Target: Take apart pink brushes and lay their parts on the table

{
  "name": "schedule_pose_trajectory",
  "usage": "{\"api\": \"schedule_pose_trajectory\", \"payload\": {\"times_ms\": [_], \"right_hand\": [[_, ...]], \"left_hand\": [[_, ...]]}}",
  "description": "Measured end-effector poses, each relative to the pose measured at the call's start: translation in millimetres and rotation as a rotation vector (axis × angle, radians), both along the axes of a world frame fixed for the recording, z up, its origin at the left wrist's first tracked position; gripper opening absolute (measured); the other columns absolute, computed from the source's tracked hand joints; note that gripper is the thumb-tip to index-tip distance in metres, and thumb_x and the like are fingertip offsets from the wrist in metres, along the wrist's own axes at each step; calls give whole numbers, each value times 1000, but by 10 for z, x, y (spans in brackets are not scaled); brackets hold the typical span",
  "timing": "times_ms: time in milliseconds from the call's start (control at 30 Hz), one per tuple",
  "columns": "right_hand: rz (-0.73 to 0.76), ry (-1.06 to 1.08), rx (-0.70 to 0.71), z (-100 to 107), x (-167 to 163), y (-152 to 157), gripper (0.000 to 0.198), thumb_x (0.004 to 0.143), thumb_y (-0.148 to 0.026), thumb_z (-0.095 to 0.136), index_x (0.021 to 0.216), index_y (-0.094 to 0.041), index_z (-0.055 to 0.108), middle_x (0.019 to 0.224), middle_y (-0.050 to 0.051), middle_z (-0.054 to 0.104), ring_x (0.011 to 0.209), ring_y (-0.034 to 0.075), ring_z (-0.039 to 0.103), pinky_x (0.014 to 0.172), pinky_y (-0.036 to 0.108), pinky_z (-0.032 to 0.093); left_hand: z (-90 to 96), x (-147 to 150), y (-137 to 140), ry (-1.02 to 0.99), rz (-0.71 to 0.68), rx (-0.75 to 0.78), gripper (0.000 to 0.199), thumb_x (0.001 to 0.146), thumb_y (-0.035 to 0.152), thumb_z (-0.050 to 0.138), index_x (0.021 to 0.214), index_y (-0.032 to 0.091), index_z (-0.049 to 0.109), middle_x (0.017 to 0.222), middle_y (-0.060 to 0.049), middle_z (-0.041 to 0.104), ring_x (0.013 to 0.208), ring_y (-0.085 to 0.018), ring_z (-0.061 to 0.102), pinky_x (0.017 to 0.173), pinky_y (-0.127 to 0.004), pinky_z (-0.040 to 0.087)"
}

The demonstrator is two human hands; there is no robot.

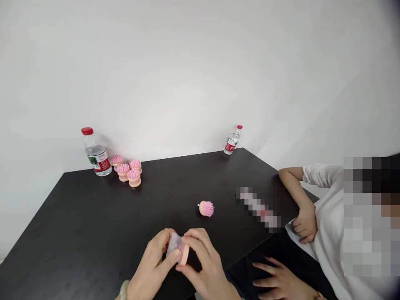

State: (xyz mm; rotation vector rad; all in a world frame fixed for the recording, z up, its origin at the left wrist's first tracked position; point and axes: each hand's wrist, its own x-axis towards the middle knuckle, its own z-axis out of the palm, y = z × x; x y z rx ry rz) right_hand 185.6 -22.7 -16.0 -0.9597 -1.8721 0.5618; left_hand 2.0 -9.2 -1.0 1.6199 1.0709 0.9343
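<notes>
Both hands are on a small clear plastic cup with a pink rim point(178, 245), held just above the near part of the black table. My left hand point(156, 259) grips the clear side, its thumb across the front. The fingers and thumb of my right hand point(204, 264) pinch the pink rim. Part of the cup is hidden behind the fingers. Beyond my hands, a pink bristle brush head point(206, 208) lies on its side, a small white knob showing at its left.
Several pink scrub brushes point(128, 170) stand grouped at the back left beside a water bottle point(98, 156). A second bottle point(231, 142) stands at the back right by the wall. On the right, a person in a white top point(328, 221) sits near the black table's point(93, 233) edge.
</notes>
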Motion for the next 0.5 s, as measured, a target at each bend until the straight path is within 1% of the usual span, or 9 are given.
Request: {"api": "schedule_pose_trajectory", "payload": {"times_ms": [67,133,200,233,267,300,367,433,500], "right_hand": [[30,-60,1,-40,24,-23,41,91,-24,70,129,-31,57,124,9,61,113,29,62,99,44,54],[46,-82,-87,-94,56,-31,72,83,-31,80,146,-33,44,142,13,52,128,35,54,106,50,50],[65,-13,-225,-123,83,-21,105,72,-46,88,156,-31,26,151,16,43,129,37,55,105,52,50],[81,42,-293,-117,89,-11,107,72,-51,86,157,-30,25,149,16,46,122,35,61,102,50,53],[96,88,-348,-98,91,1,94,78,-53,81,154,-30,32,142,14,54,112,31,67,97,46,56],[107,119,-387,-67,88,12,72,86,-51,74,147,-29,44,130,11,63,101,26,71,91,41,59],[96,130,-427,5,75,26,35,94,-42,66,126,-27,63,105,4,72,84,20,72,79,32,60],[44,104,-397,49,67,22,26,88,-35,74,112,-26,68,96,2,71,82,20,70,76,29,59],[10,53,-355,38,75,5,41,79,-31,82,117,-28,66,115,5,68,100,24,68,89,34,57]], "left_hand": [[1,-3,0,-41,-9,-57,35,93,55,53,82,22,55,78,2,49,70,-17,45,67,-27,41],[4,-11,5,-67,-20,-107,35,92,57,54,86,22,55,80,1,50,72,-17,47,68,-27,42],[6,-17,10,-54,-20,-115,34,91,57,56,89,22,56,82,1,51,75,-18,49,68,-27,41],[5,-16,9,-39,-21,-105,33,92,56,56,91,22,56,84,0,52,76,-18,49,68,-27,41],[2,-12,7,-26,-28,-92,33,91,55,57,92,23,56,85,0,52,76,-18,49,68,-27,40],[-1,-5,3,-23,-36,-81,32,91,55,57,94,23,56,86,0,52,76,-18,49,67,-27,40],[-7,13,-6,-29,-54,-76,32,92,54,57,95,22,56,87,-1,53,76,-18,50,67,-27,41],[-6,27,-10,-21,-43,-81,32,92,54,57,90,22,56,84,0,51,74,-18,49,66,-27,40],[4,31,-6,-9,-13,-89,34,92,54,57,83,22,54,79,1,49,70,-17,46,65,-27,38]]}}
